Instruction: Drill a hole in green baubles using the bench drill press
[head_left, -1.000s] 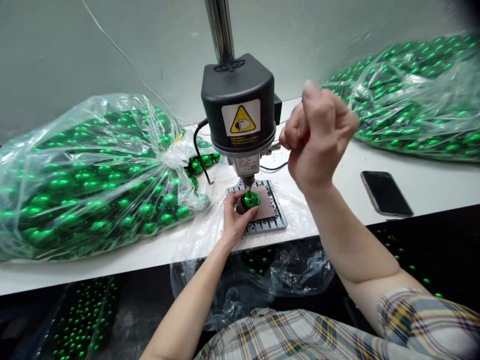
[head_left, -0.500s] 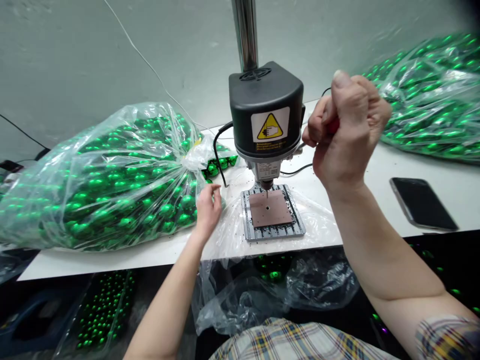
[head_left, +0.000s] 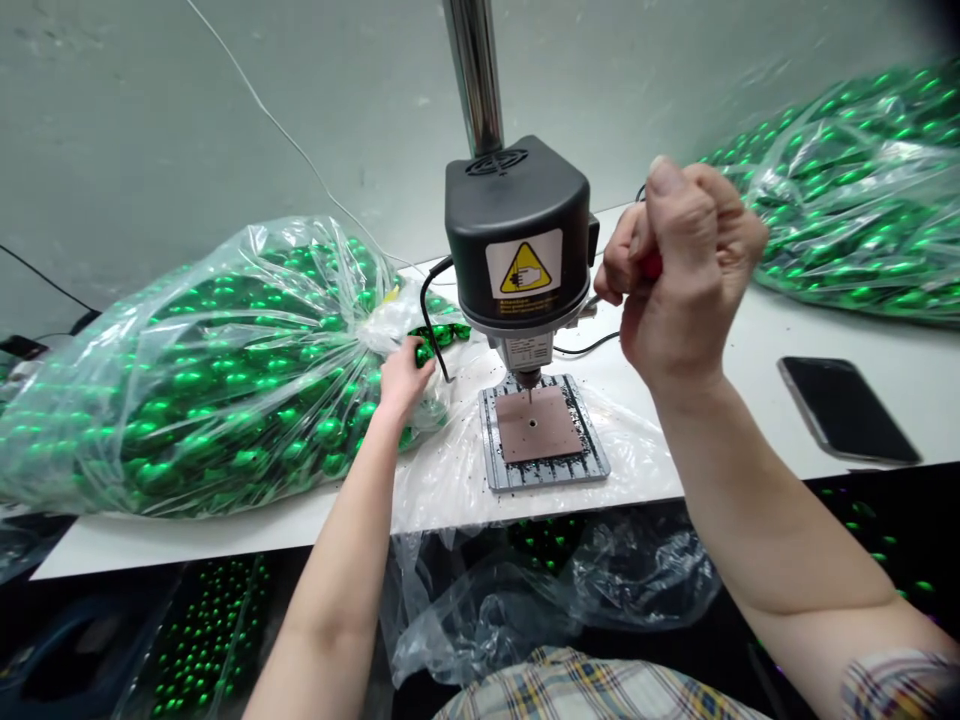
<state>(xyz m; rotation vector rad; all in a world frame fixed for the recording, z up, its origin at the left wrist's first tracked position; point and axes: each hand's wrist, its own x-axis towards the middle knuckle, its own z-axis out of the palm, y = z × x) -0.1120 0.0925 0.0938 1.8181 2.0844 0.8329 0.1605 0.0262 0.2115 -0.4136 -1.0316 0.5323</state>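
Observation:
My right hand (head_left: 679,270) is closed around the red knob (head_left: 651,265) of the feed lever on the black bench drill press (head_left: 517,220). The press's bit points down at a flat brown board (head_left: 536,425) with a hole in its middle, lying on the grooved grey base plate (head_left: 491,465). At the mouth of a large clear plastic bag (head_left: 247,330), my left hand (head_left: 405,378) has its thumb and fingers around a shiny green ball (head_left: 424,352). Its other fingers are partly hidden.
Another clear bag of green balls (head_left: 862,200) lies at the back right. A phone (head_left: 847,408) rests near the table's front edge. Dark shavings surround the base plate. Loose plastic film (head_left: 487,610) hangs below the table edge, beside a container of green balls (head_left: 206,630).
My left hand has moved up and slightly left, from beside the bag to the green balls at its mouth. My right hand stays on the lever knob. The view has shifted slightly.

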